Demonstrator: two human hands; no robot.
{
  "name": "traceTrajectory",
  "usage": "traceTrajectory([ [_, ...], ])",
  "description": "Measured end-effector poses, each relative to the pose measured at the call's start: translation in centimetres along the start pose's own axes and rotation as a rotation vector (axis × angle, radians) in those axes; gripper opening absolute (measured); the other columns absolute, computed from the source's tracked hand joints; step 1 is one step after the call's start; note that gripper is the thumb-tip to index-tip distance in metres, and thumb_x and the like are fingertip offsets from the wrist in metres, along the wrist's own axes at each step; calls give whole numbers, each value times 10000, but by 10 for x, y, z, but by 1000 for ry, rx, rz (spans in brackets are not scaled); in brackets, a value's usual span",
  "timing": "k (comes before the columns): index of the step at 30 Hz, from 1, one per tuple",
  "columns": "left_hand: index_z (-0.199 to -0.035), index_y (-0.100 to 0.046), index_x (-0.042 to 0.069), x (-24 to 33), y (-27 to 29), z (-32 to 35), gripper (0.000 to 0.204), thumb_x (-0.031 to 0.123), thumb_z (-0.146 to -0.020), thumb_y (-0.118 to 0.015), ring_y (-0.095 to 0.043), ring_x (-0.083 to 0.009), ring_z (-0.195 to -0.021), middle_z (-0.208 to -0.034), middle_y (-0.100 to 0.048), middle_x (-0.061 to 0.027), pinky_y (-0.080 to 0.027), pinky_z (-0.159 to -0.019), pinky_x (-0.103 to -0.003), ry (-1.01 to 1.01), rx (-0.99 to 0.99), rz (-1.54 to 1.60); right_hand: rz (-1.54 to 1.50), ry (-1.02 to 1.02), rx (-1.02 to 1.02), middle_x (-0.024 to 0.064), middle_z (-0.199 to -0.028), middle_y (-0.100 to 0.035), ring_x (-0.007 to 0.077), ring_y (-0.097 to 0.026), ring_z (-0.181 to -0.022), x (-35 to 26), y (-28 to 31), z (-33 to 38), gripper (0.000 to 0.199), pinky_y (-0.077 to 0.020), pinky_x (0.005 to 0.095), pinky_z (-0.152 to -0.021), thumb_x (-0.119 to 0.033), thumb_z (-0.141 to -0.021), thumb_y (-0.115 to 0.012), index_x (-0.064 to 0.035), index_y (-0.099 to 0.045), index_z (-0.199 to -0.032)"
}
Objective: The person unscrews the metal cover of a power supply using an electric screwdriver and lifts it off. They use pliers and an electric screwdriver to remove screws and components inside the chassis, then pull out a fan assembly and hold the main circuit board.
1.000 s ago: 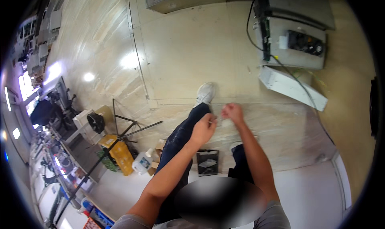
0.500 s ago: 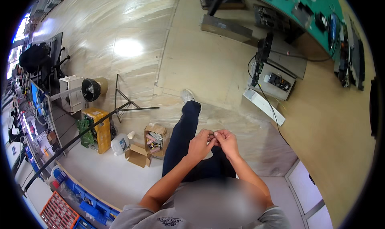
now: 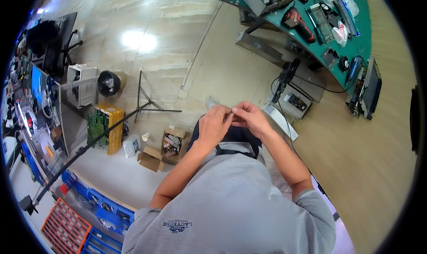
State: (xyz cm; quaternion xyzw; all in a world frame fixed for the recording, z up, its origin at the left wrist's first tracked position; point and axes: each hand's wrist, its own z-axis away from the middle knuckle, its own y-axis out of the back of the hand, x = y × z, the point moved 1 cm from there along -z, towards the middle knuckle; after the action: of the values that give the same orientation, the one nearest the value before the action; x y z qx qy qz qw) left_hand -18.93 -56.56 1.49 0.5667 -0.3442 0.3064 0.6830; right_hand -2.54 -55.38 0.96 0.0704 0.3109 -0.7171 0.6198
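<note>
In front of my body my left hand [image 3: 214, 125] and my right hand [image 3: 250, 119] meet at the fingertips. Thumbs and index fingers of both are pinched together around something tiny, too small and too hidden to make out. My left fingers are curled, with the back of the hand facing up. The right hand's fingers bend in toward the left ones. Beneath the hands are my dark trousers [image 3: 195, 134] and one light shoe [image 3: 211, 102].
Left: tripod stand [image 3: 140, 105], yellow crate [image 3: 116, 125] with green circuit boards, white jug [image 3: 131, 146], open cardboard boxes [image 3: 151, 158], black-lined bin [image 3: 108, 83]. Right: wooden tabletop [image 3: 356, 165]. A green-topped bench [image 3: 275, 20] at upper right bears a red-and-black power drill [image 3: 299, 25] and electronic parts.
Both hands sit higher in the picture and remain joined at the fingertips. The view has shifted, bringing in more of the green bench and my grey shirt.
</note>
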Motion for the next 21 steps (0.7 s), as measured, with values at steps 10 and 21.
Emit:
traceTrajectory([
  [10, -910, -616, 55, 35, 77, -204, 158, 160, -827, -701, -618, -316, -724, -891, -650, -103, -478, -619, -393, -135, -172, -149, 161, 266, -91, 54, -801, -634, 111, -607, -690, -176, -18, -89, 263, -544, 265, -623, -235, -905, -676, 24, -640, -938],
  [21, -938, -627, 67, 68, 160, -438, 123, 43, -821, -660, -618, -289, -732, -898, -642, -101, -485, -632, -364, -295, -182, -69, 406, 501, -66, 62, -798, -684, 119, -644, -639, -399, -58, -188, 243, -526, 260, -580, -233, -889, -665, 3, -674, -950],
])
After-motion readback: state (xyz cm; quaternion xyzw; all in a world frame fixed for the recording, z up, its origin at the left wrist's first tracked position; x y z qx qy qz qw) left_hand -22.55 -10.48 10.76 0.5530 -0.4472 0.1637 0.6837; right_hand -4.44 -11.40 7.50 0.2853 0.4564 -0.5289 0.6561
